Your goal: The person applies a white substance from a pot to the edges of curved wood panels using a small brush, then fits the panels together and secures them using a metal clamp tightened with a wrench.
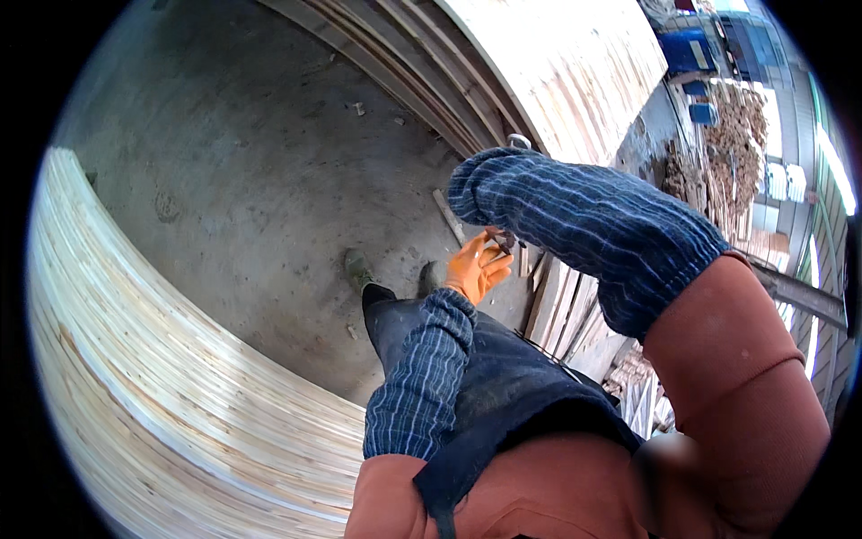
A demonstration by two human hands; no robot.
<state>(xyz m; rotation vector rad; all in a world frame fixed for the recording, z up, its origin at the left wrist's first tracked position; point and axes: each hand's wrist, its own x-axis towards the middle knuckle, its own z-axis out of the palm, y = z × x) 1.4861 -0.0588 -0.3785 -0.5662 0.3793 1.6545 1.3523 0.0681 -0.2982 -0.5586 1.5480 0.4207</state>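
My left hand (479,268), in an orange glove, is in front of my body with its fingers curled. At its fingertips is a small dark reddish-brown thing (505,241), too small to name, partly covered by the fingers. My right arm in a striped blue sleeve cover (575,207) reaches across from the right, just above the left hand. The right hand itself is hidden behind the sleeve cover, so its fingers do not show. A dark apron (503,368) hangs over my front.
A large pale stack of wood panels (180,386) curves along the left. Another pale panel stack (575,63) stands ahead. Loose wood strips (561,310) lie to my right. Small scraps lie on the concrete floor (233,153). Blue bins (687,52) stand at the far right.
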